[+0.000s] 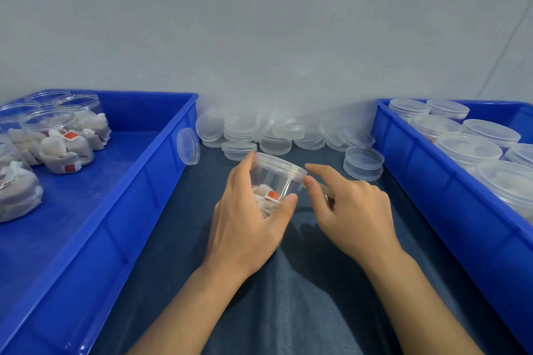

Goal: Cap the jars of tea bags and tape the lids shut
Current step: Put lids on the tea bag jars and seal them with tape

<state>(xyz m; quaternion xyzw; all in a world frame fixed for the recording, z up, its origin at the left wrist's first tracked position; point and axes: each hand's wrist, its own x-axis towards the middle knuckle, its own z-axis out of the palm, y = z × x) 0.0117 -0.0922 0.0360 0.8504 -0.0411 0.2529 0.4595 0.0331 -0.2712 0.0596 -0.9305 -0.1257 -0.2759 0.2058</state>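
A clear plastic jar point(278, 181) with tea bags in its bottom stands tilted on the dark cloth at centre, a translucent lid point(281, 163) seated on it. My left hand point(245, 225) wraps around the jar's left side, thumb across the front. At the lid's right edge is my right hand point(354, 210); its thumb presses against the rim and its forefinger is stretched out above. A pale strip, seemingly tape point(327, 190), runs from the thumb back under the palm; the rest of it is hidden.
The blue bin at left point(115, 210) holds several uncapped jars of tea bags point(62, 150). In the blue bin at right point(432, 181) stand several capped jars point(467, 147). Loose lids point(259, 130) lie piled along the wall, with two more stacked point(364, 163) near the right bin.
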